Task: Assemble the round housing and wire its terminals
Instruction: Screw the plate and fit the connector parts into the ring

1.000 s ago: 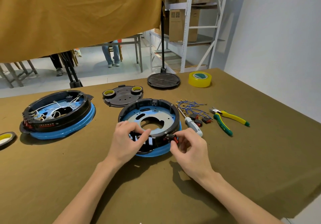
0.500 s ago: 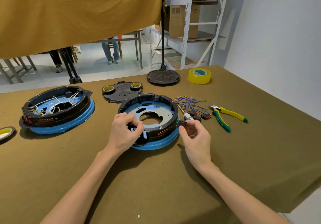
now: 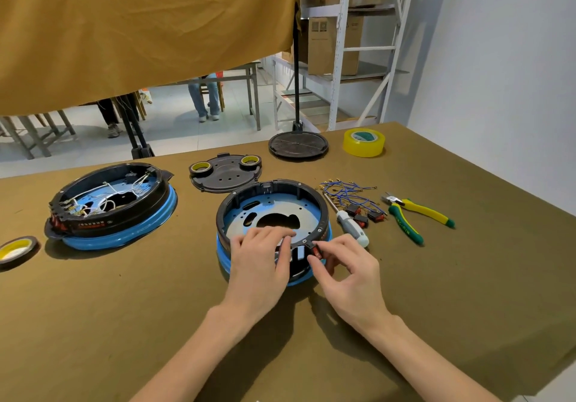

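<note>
A round housing [image 3: 311, 197] with a black ring, blue base and grey inner plate sits mid-table. My left hand [image 3: 260, 258] grips its near rim, fingers curled over the edge. My right hand [image 3: 344, 267] pinches a small black-and-red rocker switch [image 3: 315, 250] at the open slots in the near wall. Loose blue wires [image 3: 346, 191] with terminals and several more switches [image 3: 363, 216] lie to the right of the housing.
A second housing [image 3: 109, 205] with white wiring stands at the left. A black cover plate [image 3: 224, 172] carrying two tape rolls lies behind. A screwdriver [image 3: 350, 225], yellow-green pliers [image 3: 411, 217], yellow tape [image 3: 363, 142], a round stand base [image 3: 297, 145] and another tape roll [image 3: 15, 248] surround.
My right hand went out to the right side of the housing, then came back to the near wall with a switch. The left hand stayed on the rim.
</note>
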A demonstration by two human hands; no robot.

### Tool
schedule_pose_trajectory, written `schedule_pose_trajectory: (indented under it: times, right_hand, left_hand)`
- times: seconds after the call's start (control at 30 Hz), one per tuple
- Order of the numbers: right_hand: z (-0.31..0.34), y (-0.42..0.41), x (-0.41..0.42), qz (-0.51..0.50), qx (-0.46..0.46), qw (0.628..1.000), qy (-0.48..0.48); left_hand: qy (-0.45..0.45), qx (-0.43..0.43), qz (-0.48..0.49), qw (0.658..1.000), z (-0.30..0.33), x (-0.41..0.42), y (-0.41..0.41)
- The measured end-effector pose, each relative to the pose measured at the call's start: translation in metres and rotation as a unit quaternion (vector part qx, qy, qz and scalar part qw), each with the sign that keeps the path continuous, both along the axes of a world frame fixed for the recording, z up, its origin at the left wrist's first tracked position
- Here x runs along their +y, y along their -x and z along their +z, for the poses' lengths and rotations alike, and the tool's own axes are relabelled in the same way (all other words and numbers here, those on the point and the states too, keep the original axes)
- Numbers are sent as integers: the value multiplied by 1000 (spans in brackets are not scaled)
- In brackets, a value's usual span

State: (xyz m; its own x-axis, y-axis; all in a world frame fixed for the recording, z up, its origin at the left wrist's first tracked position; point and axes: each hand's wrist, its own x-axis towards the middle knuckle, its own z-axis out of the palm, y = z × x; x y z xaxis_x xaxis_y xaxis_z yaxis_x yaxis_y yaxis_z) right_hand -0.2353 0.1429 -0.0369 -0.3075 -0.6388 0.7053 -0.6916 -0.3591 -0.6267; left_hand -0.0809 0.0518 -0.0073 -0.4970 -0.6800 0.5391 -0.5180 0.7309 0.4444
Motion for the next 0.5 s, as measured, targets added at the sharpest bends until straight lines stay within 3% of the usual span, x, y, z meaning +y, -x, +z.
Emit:
schedule_pose_trajectory:
  times: [0.1, 0.5]
  right_hand:
    - [-1, 0, 1, -6, 7, 1000, -5]
    - [0, 0, 3, -39, -8, 999, -10]
  left_hand:
    - [-60, -6, -68, 996, 4, -3, -4]
    - [27, -47, -57, 997, -1, 3, 1]
